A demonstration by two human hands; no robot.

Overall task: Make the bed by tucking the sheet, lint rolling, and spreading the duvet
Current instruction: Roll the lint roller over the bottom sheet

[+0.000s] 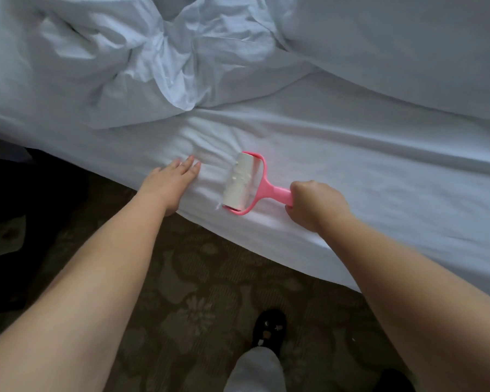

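The right hand (313,203) is curled tight around the handle of a pink plastic lint roller (245,183), hiding the handle's end. The roller's white sticky drum lies on the pale white fitted sheet (351,171) close to the bed's near edge. Just beside it, the left hand (170,179) presses flat on the sheet, fingers straight; their tips are blurred. A crumpled white duvet (125,60) is heaped further back, cut off by the top of the view. Below, a dark slipper (269,328) stands on patterned brown carpet (198,273).
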